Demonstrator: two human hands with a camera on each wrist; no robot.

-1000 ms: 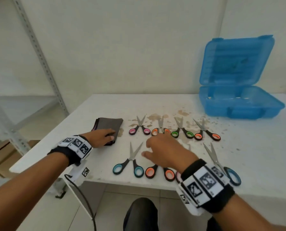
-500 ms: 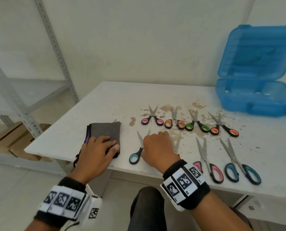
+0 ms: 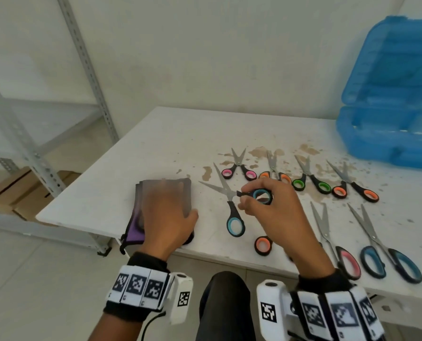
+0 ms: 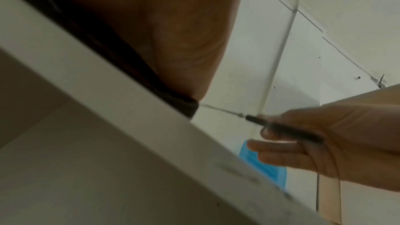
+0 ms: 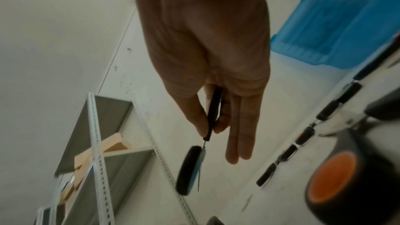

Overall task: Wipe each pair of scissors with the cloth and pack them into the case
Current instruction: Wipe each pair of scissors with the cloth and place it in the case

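Note:
My right hand (image 3: 273, 212) pinches one loop of the blue-handled scissors (image 3: 229, 193) between thumb and fingers. Their blades are spread wide, and the other loop hangs near the table. The right wrist view shows my fingers (image 5: 201, 119) on the black handle (image 5: 214, 109). My left hand (image 3: 165, 217) rests flat and blurred on the folded grey cloth (image 3: 153, 190), which has a purple underside, near the table's front left corner. The open blue case (image 3: 389, 134) stands at the back right. The left wrist view shows my palm on the cloth and my right hand (image 4: 324, 139) beyond it.
Small scissors lie in a back row: pink (image 3: 239, 168), orange (image 3: 275, 173), green (image 3: 310, 180), orange (image 3: 352, 188). Larger pairs lie in front: orange (image 3: 262, 244), pink (image 3: 335, 247), blue (image 3: 382, 252). Brown stains mark the white table (image 3: 180, 143). A metal shelf (image 3: 89, 70) stands on the left.
My right hand has taken hold of the blue-handled scissors by one loop and raised them, so the blades now stand spread. The left hand stays on the cloth, blurred by motion.

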